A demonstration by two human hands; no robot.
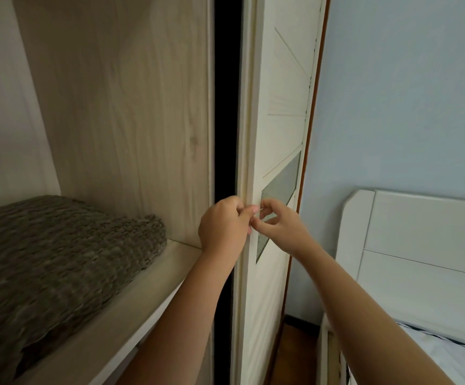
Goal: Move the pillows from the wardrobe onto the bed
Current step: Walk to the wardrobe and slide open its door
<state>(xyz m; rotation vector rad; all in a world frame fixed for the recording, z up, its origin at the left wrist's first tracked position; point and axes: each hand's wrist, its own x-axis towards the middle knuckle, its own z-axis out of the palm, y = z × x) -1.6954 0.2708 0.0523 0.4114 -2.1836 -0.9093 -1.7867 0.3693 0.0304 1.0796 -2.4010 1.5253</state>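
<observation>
A wardrobe (114, 107) is shown beside a bed (420, 259), with a pillow (59, 259) shelved inside. The edge of its door (275, 107) is gripped by the left hand (223, 226) and the right hand (281, 223).

Arms outstretched; left hand (223, 227) grips door edge (249, 162), right hand (280, 227) curled alongside.

Wall: pale blue painted wall (392, 107), upper right.
Floor: reddish-brown wooden floor (295, 347), bottom centre.
Skirting: dark skirting strip (303, 319) where wall meets floor.
</observation>
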